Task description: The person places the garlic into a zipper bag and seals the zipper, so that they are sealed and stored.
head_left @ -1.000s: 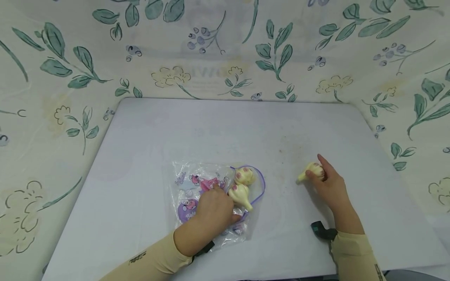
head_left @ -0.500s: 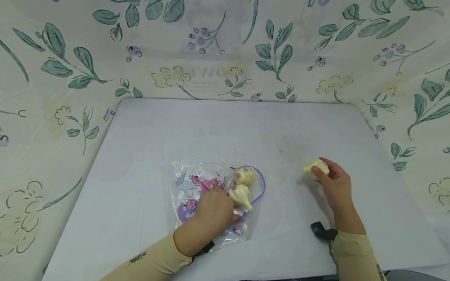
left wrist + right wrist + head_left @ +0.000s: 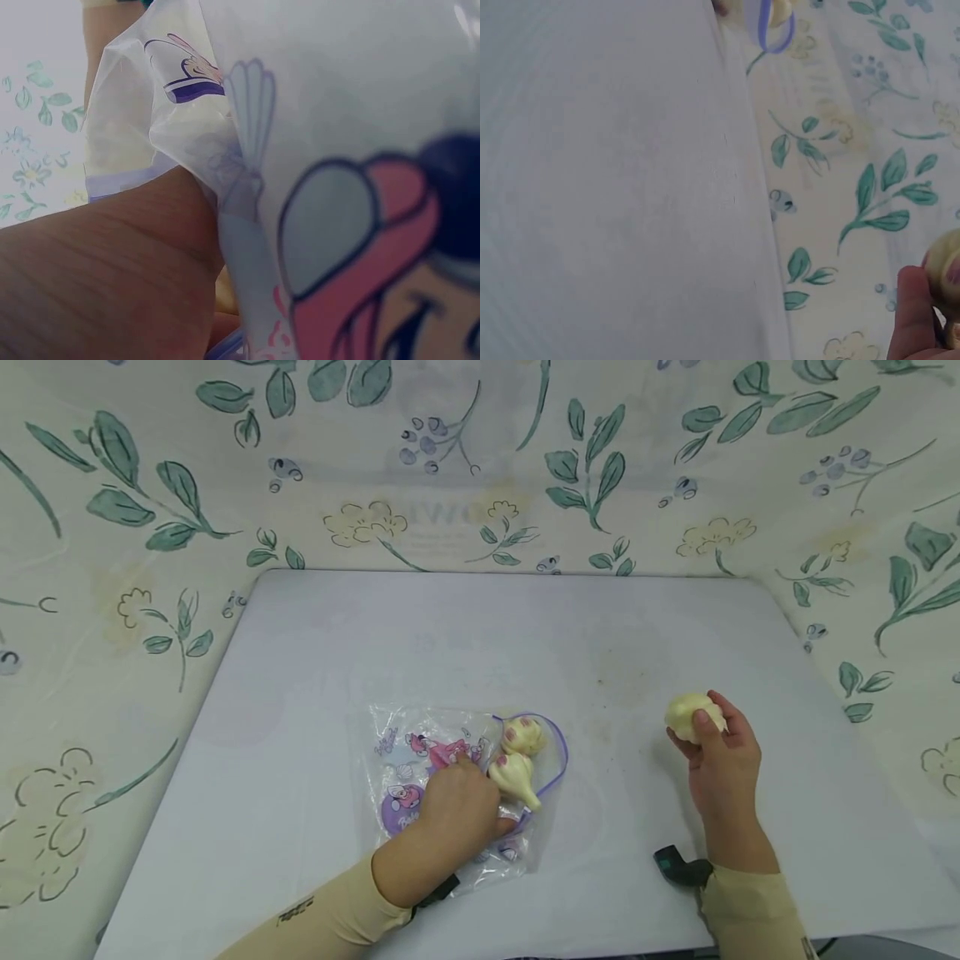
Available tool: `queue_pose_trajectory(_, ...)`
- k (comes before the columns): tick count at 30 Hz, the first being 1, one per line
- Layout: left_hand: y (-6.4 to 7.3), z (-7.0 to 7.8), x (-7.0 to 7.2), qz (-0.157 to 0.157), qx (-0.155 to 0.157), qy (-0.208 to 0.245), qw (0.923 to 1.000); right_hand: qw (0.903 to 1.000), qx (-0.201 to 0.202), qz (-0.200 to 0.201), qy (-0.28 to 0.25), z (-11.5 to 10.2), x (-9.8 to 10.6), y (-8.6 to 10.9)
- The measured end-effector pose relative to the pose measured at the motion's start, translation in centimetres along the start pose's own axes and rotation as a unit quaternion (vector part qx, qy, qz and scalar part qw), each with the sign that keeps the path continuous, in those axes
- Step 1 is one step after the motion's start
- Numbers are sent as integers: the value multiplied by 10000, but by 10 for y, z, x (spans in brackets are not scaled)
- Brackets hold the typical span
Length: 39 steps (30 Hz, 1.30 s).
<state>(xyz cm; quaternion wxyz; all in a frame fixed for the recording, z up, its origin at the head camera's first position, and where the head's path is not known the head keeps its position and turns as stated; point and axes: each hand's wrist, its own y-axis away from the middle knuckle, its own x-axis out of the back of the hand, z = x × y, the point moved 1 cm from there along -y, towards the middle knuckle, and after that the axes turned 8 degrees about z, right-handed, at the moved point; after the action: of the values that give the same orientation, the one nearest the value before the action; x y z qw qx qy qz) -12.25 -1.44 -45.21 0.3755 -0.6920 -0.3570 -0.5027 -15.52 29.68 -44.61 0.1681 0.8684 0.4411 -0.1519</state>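
My right hand [image 3: 723, 768] holds a garlic bulb [image 3: 690, 714] above the right part of the table, thumb on its near side. The same bulb [image 3: 945, 274] and a finger show at the lower right of the right wrist view. My left hand [image 3: 457, 806] lies over a clear zip bag [image 3: 397, 735] with cartoon prints and grips it near the mouth; its thumb is at the purple zip edge, other fingertips partly hidden. Two garlic bulbs [image 3: 513, 777] lie at the bag's mouth, inside the purple loop. Printed plastic [image 3: 247, 187] fills much of the left wrist view.
A white table [image 3: 465, 635] spreads beneath both hands. Floral cloth [image 3: 450, 460] surrounds its back and sides. A black wrist mount [image 3: 682, 867] sticks out beside the right sleeve. Small dark specks mark the table left of the right hand.
My right hand has drawn the garlic bulb slightly right and turned it, so its stem no longer points left and its rounded side shows. The left hand and bag stay in place.
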Motion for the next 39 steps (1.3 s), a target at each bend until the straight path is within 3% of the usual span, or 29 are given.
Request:
queue_pose_trajectory(16, -1, 0, 1, -45, -21, -24, 10000, 9971, 313, -2, -687, 7, -1, 0)
queue_pose_trajectory(30, 0, 1, 1, -43, -14, 33, 10000, 9958, 335, -23, -851, 9, 3, 0)
queue_pose_trajectory(39, -1, 0, 3, -172, -20, 54, 9998, 9945, 497, -243, -885, 9, 3, 2)
